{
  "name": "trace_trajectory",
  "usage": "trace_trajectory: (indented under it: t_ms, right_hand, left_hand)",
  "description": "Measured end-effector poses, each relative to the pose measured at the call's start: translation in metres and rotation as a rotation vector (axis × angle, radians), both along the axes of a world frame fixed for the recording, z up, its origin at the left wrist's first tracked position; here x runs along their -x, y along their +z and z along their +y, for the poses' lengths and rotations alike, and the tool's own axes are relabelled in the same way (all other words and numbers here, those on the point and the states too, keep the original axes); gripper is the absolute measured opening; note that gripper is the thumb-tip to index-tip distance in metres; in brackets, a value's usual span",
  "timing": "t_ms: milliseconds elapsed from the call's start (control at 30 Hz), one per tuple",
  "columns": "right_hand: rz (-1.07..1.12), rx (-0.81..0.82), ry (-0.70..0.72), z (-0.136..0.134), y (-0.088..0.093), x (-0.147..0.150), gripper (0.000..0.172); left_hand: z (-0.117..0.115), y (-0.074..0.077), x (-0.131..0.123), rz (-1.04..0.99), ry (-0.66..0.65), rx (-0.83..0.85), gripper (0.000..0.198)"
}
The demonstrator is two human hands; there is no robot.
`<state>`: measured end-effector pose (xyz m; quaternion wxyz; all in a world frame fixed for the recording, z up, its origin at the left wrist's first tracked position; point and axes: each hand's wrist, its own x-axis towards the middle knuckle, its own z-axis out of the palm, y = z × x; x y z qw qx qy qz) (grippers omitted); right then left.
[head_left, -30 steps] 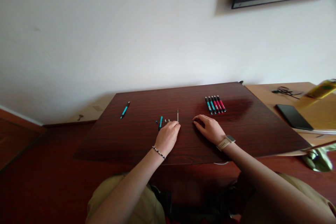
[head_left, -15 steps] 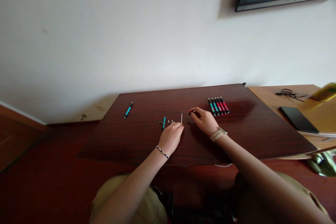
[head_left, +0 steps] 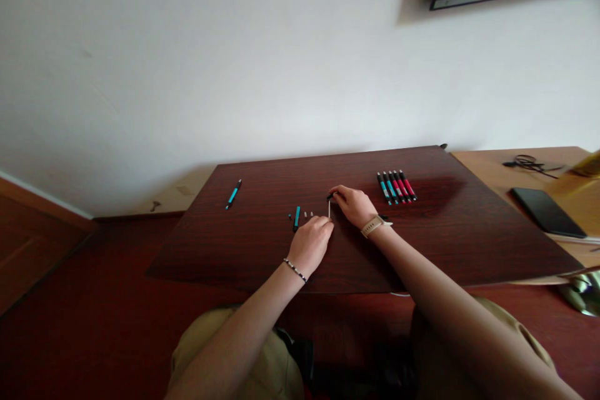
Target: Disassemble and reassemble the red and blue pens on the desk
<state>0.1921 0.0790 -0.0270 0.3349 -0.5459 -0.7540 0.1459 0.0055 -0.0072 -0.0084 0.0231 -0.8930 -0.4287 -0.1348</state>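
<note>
My left hand [head_left: 313, 239] pinches the lower end of a thin white tube [head_left: 329, 210], which points away from me over the dark table. At its far end, my right hand [head_left: 355, 207] closes its fingertips on a small black pen part [head_left: 330, 196]. The part meets or nearly meets the tube; I cannot tell which. Just left of my left hand lies a teal pen barrel [head_left: 297, 217] with a black end. Around it are a tiny teal piece [head_left: 289, 216] and two small whitish pieces [head_left: 305, 214].
Several teal and pink pens [head_left: 396, 187] lie in a row at the back right of the dark wooden table [head_left: 197, 244]. One teal and black pen [head_left: 233, 194] lies far left. A lighter side table holds a black phone [head_left: 546, 211] and a black cable [head_left: 529, 164].
My right hand has moved left, bringing the small black part to the tube's far end. My left hand keeps its pinch on the tube. The view has shifted slightly.
</note>
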Motion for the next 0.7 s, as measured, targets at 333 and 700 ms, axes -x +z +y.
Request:
trace_trajectory:
  t_ms: [333, 700]
  right_hand:
    - [0.028, -0.071, 0.000, -0.003, 0.003, -0.008, 0.024]
    - [-0.042, -0.105, 0.073, -0.003, 0.005, -0.007, 0.025]
  left_hand:
    - [0.000, -0.001, 0.000, -0.008, -0.004, -0.002, 0.023]
    - [0.002, -0.004, 0.001, -0.028, -0.014, -0.020, 0.025]
